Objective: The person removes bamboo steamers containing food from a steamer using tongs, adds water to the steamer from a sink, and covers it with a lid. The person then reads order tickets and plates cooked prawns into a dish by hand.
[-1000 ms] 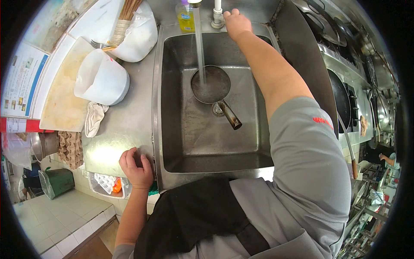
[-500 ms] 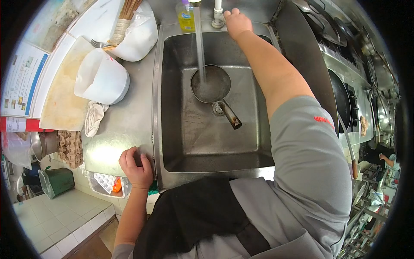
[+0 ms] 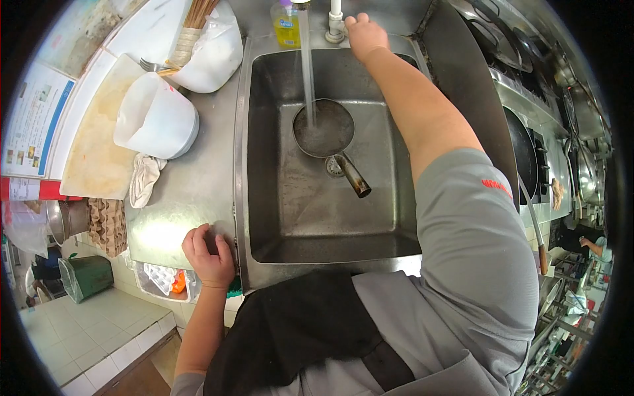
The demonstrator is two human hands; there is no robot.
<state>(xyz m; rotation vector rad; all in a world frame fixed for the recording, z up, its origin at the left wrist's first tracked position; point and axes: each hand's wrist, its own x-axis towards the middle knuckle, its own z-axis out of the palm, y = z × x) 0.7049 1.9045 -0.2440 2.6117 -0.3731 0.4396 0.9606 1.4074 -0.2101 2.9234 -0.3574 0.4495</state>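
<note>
Again, the left hand (image 3: 210, 263) lay released at the counter's (image 3: 195, 175) front right corner; the pan (image 3: 335, 140) stayed under running water (image 3: 307, 63) toward the sink's (image 3: 343, 218) back edge; the right hand (image 3: 367, 38) stayed near that edge, its grip impossible to tell.

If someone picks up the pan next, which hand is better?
Probably the right hand: its arm reaches over the sink, and the handle of the pan slants rightward. The left hand is off left, at the counter.
</note>
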